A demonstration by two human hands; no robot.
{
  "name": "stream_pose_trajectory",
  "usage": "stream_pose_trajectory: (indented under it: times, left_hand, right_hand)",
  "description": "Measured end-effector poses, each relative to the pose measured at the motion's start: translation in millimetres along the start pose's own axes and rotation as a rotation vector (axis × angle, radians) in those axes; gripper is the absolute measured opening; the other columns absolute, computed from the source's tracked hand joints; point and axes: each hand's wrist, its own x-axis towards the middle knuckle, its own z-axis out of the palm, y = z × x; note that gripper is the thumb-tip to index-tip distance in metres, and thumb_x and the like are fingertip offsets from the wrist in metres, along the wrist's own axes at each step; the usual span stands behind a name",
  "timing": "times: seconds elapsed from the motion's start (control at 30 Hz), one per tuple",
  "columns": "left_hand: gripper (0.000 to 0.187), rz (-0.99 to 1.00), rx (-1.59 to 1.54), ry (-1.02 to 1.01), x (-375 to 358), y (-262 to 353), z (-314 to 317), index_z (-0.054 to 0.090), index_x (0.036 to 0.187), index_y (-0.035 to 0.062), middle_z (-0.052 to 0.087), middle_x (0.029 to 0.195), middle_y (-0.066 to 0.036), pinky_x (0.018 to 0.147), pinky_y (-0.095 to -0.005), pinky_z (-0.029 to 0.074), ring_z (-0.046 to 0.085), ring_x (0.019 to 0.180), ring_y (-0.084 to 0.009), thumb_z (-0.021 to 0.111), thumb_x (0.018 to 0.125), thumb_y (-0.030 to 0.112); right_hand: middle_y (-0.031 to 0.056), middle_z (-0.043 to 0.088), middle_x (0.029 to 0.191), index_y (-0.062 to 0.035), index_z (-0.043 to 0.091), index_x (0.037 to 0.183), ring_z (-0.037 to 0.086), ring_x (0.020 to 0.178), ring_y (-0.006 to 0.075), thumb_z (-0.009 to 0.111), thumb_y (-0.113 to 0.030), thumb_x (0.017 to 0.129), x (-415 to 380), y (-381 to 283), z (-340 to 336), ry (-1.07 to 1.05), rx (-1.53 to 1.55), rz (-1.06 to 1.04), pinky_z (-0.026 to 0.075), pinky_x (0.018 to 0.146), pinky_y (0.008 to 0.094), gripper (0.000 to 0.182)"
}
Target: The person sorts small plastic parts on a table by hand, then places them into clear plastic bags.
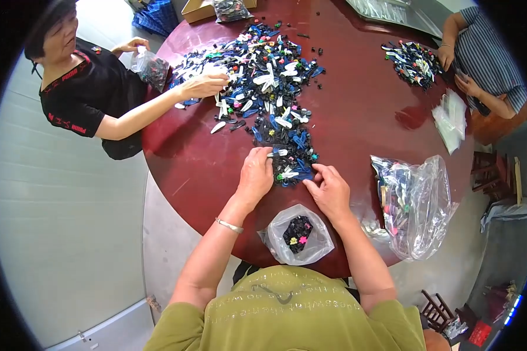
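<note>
Round dark-red worktop (357, 117), head view: both hands meet at the near tip of a long clip pile.

Running from the upper middle of the frame down to the centre, the pile of small clips (269, 82) lies with its long axis pointing at the wearer, and its lower tip sits between the two hands. The left hand (256, 175) rests palm down, touching the tip's left edge, fingers curled onto pieces; whether it has pinched one I cannot tell. The right hand (329, 190) touches the tip from the lower right, fingertips drawn together at the clips, its hold hidden too. An open clear bag (298, 237) with a few dark pieces lies just below, between the wrists, nearer the right hand. Co-workers sit at upper left and upper right.
</note>
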Motion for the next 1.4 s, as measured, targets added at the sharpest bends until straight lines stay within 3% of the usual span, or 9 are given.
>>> stream_pose_trajectory:
  times: [0.17, 0.47, 0.5, 0.63, 0.77, 0.93, 1.13, 1.33, 1.4]
  left_hand:
    - [0.02, 0.044, -0.11, -0.027, -4, 16, -4, 0.063, 0.108, 0.0001, 0.065, 0.104, -0.017, 0.082, -0.0364, 0.051, 0.065, 0.094, -0.0319, 0.052, 0.091, -0.001]
    - [0.02, -0.126, -0.324, -0.018, -19, 17, -26, 0.065, 0.107, -0.0004, 0.069, 0.098, -0.013, 0.08, -0.03, 0.053, 0.068, 0.09, -0.0195, 0.053, 0.091, -0.002]
    - [0.02, -0.004, -0.17, 0.054, -22, 15, -29, 0.065, 0.106, -0.0013, 0.067, 0.095, -0.012, 0.075, -0.0292, 0.053, 0.067, 0.081, -0.019, 0.059, 0.087, -0.002]
    - [0.039, -0.107, -0.034, -0.104, -41, 17, -36, 0.06, 0.112, -0.0003, 0.059, 0.095, -0.011, 0.068, -0.033, 0.051, 0.06, 0.071, -0.0231, 0.074, 0.076, 0.005]
    - [0.055, -0.105, 0.038, -0.223, -49, 28, -29, 0.055, 0.119, 0.0012, 0.054, 0.114, -0.018, 0.087, -0.0427, 0.05, 0.057, 0.104, -0.0355, 0.079, 0.072, 0.015]
    - [0.055, 0.017, 0.134, -0.134, -47, 34, -16, 0.054, 0.12, 0.0007, 0.056, 0.114, -0.017, 0.085, -0.0413, 0.051, 0.059, 0.103, -0.0364, 0.079, 0.072, 0.012]
    - [0.052, 0.008, 0.102, -0.038, -43, 23, -2, 0.054, 0.12, -0.0002, 0.056, 0.112, -0.017, 0.078, -0.0402, 0.052, 0.061, 0.093, -0.0348, 0.078, 0.075, 0.012]
    - [0.059, 0.14, 0.098, 0.025, -57, 15, -4, 0.052, 0.125, 0.0, 0.055, 0.117, -0.017, 0.075, -0.0369, 0.052, 0.059, 0.081, -0.0285, 0.079, 0.073, 0.01]
    - [0.061, 0.211, 0.137, 0.054, -61, 13, -4, 0.051, 0.126, 0.0003, 0.054, 0.119, -0.018, 0.075, -0.036, 0.052, 0.058, 0.079, -0.0269, 0.08, 0.072, 0.008]
  right_hand:
    - [0.0044, 0.061, 0.087, -0.0115, 0.06, 0.11, 0.064, 0.075, 0.0265, 0.077, -0.025, 0.075, 4, -8, 8, 0.002, -0.164, -0.098, 0.052, 0.061, 0.039, 0.041]
    - [0.0042, 0.061, 0.083, -0.0092, 0.062, 0.11, 0.062, 0.064, 0.0208, 0.078, -0.019, 0.075, 2, 0, 6, 0.019, 0.053, -0.048, 0.05, 0.058, 0.0348, 0.04]
    - [0.0042, 0.062, 0.083, -0.0088, 0.063, 0.108, 0.061, 0.063, 0.0196, 0.078, -0.018, 0.074, -1, 1, 4, 0.015, 0.096, -0.064, 0.05, 0.057, 0.0339, 0.038]
    - [0.0044, 0.062, 0.082, -0.0076, 0.066, 0.099, 0.061, 0.059, 0.016, 0.079, -0.013, 0.073, -13, 2, -3, -0.005, 0.173, -0.215, 0.049, 0.053, 0.0311, 0.03]
    - [0.0037, 0.062, 0.081, -0.0098, 0.068, 0.087, 0.062, 0.065, 0.0198, 0.079, -0.018, 0.072, -13, -3, -2, -0.029, 0.102, -0.328, 0.05, 0.057, 0.0325, 0.02]
    - [0.0027, 0.061, 0.081, -0.0123, 0.068, 0.083, 0.062, 0.068, 0.0232, 0.078, -0.022, 0.071, -10, -6, 6, 0.002, -0.083, -0.415, 0.051, 0.061, 0.0347, 0.018]
    - [0.0037, 0.062, 0.083, -0.0115, 0.069, 0.083, 0.062, 0.066, 0.0205, 0.077, -0.019, 0.073, -13, -6, 6, 0.028, -0.056, -0.358, 0.05, 0.061, 0.0328, 0.015]
    - [-0.0013, 0.066, 0.083, -0.0054, 0.067, 0.089, 0.055, 0.066, 0.0028, 0.073, -0.001, 0.081, -21, 2, -11, -0.076, 0.716, 0.255, 0.045, 0.06, 0.0197, 0.012]
    - [-0.0033, 0.063, 0.082, -0.0027, 0.065, 0.092, 0.055, 0.071, 0.0018, 0.072, 0.004, 0.081, -22, -4, -27, -0.116, 0.833, 0.231, 0.044, 0.062, 0.0184, 0.014]
